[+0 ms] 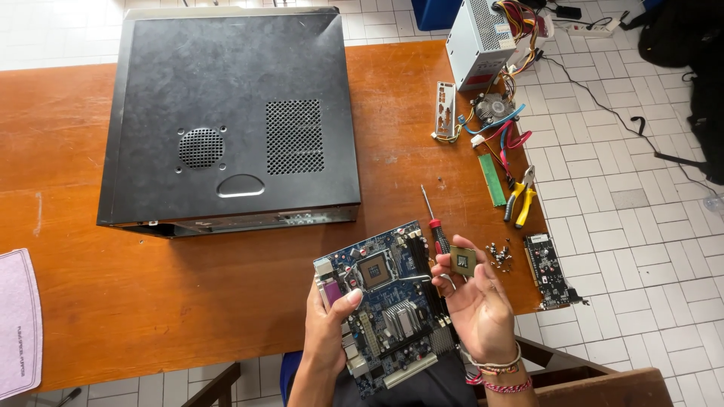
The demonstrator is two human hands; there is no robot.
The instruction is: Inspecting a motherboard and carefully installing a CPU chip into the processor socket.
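Note:
My left hand grips the left edge of a blue motherboard, thumb on its top face, holding it tilted over the table's near edge. The board's square processor socket sits bare near its upper part, with a finned heatsink below it. My right hand supports the board's right side from beneath and pinches a small square processor chip between thumb and fingertips, just right of the socket. Bracelets circle the right wrist.
A black computer case lies on its side on the orange wooden table. A red-handled screwdriver, loose screws, yellow pliers, a green memory stick, an expansion card, a cooler fan and a power supply lie along the right edge.

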